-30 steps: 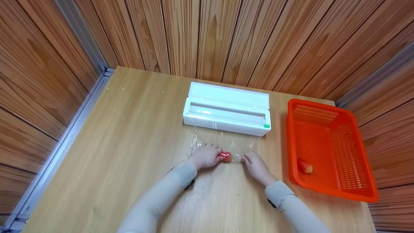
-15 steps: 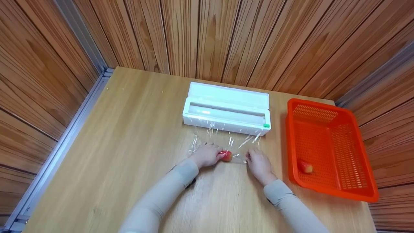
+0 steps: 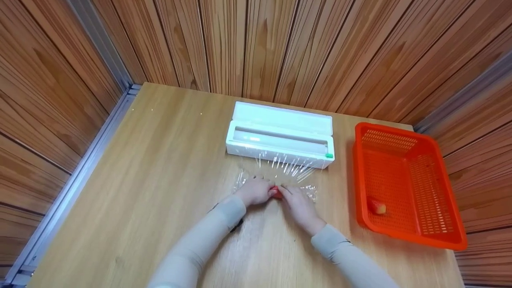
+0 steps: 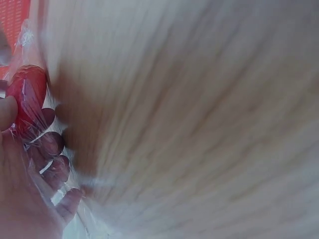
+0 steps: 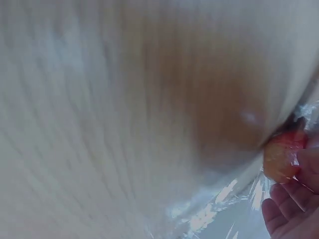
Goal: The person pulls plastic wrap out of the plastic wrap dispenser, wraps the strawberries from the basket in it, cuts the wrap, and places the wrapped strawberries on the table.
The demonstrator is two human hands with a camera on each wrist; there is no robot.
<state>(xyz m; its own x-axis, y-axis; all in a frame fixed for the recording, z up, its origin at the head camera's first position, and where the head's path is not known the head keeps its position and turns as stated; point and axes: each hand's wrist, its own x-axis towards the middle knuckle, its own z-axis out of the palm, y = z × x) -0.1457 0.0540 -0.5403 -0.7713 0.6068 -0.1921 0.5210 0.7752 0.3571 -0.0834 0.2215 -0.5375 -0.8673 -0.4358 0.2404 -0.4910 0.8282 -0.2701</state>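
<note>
A small red piece (image 3: 276,193) with a yellow-orange end, perhaps fruit, lies wrapped in clear plastic film (image 3: 308,191) on the table. My left hand (image 3: 256,191) grips its left side. In the left wrist view, the thumb is on the red piece (image 4: 29,94) and the fingers lie on its far side, behind film. My right hand (image 3: 299,206) holds the other end. In the right wrist view, its thumb presses the piece (image 5: 283,155) and its fingers curl underneath. The film stretches in creases from the hands to a white wrap dispenser box (image 3: 280,154).
The dispenser's lid (image 3: 282,118) stands raised at the back, with a green slider (image 3: 329,155) at its right end. An orange basket (image 3: 362,180) on the right holds another red piece (image 3: 377,206) with a pale end. Wood-panelled walls enclose the table.
My right hand first drew the film rightward, then moved left onto the red piece, which it now covers. Creases spread in the film towards the box. My left hand stayed almost still.
</note>
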